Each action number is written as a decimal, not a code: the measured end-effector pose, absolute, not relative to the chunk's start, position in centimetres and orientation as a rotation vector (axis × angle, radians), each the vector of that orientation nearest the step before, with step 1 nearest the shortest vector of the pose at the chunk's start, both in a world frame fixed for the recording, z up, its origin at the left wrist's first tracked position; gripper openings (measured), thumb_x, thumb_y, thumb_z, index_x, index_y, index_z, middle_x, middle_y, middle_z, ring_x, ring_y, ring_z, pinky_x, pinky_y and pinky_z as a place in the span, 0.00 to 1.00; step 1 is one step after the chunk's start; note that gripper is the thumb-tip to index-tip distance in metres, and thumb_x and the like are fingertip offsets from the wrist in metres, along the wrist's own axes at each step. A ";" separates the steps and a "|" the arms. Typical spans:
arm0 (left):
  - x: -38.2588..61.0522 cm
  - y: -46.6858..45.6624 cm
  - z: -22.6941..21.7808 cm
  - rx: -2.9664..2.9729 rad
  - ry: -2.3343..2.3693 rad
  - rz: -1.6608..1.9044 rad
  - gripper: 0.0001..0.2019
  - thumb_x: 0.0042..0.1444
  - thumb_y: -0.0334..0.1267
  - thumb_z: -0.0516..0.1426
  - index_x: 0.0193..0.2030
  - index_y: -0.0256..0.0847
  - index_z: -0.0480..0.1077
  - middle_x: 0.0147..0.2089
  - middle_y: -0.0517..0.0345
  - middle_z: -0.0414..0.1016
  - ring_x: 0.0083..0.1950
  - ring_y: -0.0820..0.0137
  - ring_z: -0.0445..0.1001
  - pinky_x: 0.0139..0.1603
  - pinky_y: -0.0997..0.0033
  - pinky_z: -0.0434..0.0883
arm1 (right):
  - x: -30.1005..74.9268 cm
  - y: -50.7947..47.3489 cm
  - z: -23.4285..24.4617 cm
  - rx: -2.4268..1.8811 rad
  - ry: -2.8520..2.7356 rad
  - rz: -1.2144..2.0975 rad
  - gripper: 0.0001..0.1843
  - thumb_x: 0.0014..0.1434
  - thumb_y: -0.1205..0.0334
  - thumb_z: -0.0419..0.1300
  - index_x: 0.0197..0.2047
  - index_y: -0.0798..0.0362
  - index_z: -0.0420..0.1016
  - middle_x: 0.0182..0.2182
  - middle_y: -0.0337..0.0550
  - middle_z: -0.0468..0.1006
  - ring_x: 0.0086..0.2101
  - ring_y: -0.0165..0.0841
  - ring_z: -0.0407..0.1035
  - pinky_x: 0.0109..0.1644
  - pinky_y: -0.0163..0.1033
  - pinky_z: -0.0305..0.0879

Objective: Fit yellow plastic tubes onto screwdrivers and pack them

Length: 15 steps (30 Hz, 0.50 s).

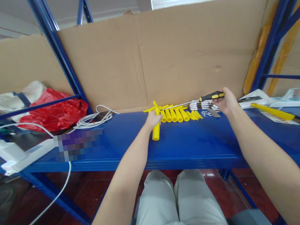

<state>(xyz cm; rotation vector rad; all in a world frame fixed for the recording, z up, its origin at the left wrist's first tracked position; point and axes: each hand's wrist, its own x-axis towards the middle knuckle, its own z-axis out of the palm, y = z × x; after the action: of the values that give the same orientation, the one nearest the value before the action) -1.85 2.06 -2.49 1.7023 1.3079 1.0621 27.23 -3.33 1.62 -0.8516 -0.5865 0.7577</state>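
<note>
My left hand [153, 120] is closed round a yellow plastic tube with a cross-shaped top [156, 131], held upright at the shelf's middle. In my right hand [227, 101] is a screwdriver [212, 96] with a black and yellow handle. Its long shaft points left, and the tip reaches the yellow piece near its cross; whether it touches a screw there is too small to tell. Several yellow tubes [173, 115] lie in a row just right of my left hand. Beside them are small yellow wedge-shaped pieces [194, 115] and little metal parts [206, 113].
Black-and-white packets [195, 105] lie behind the metal parts. Another yellow tube [274, 111] rests at the right. A coiled white cable [93, 119], a red plastic bag [54, 111] and a white power strip [32, 155] are at the left. Cardboard [181, 55] walls the back of the blue shelf [133, 149].
</note>
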 end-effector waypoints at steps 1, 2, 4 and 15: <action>-1.9 2.1 -2.5 1.700 1.305 1.065 0.11 0.45 0.22 0.53 0.34 0.36 0.71 0.17 0.66 0.64 0.18 0.75 0.65 0.25 0.75 0.67 | 27.2 -3.4 1.7 -0.860 -0.561 0.769 0.10 0.62 0.64 0.52 0.28 0.51 0.59 0.19 0.34 0.63 0.17 0.25 0.57 0.17 0.29 0.60; -1.9 2.1 -2.5 1.698 1.303 1.068 0.11 0.45 0.22 0.53 0.34 0.36 0.71 0.17 0.66 0.64 0.18 0.75 0.65 0.25 0.75 0.67 | 27.2 -3.4 1.7 -0.876 -0.551 0.775 0.11 0.63 0.62 0.52 0.28 0.51 0.60 0.19 0.34 0.63 0.17 0.26 0.58 0.18 0.30 0.61; -1.9 2.1 -2.5 1.695 1.300 1.071 0.11 0.45 0.22 0.53 0.34 0.35 0.71 0.17 0.66 0.64 0.17 0.75 0.64 0.25 0.75 0.67 | 27.4 -3.4 1.6 -0.917 -0.584 0.773 0.14 0.65 0.53 0.53 0.30 0.50 0.61 0.20 0.36 0.65 0.17 0.28 0.58 0.17 0.33 0.60; -2.0 1.7 -2.1 1.669 1.297 1.093 0.09 0.45 0.21 0.52 0.29 0.38 0.68 0.17 0.67 0.64 0.17 0.75 0.64 0.24 0.76 0.65 | 27.7 -3.0 1.4 -1.060 -0.578 0.761 0.19 0.68 0.42 0.47 0.34 0.48 0.58 0.21 0.35 0.67 0.14 0.27 0.57 0.13 0.31 0.54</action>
<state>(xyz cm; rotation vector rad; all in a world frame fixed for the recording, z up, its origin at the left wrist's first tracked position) -2.02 1.70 -2.15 1.6687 1.2967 1.0927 27.65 -3.03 1.41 -1.0604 -0.5782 0.7611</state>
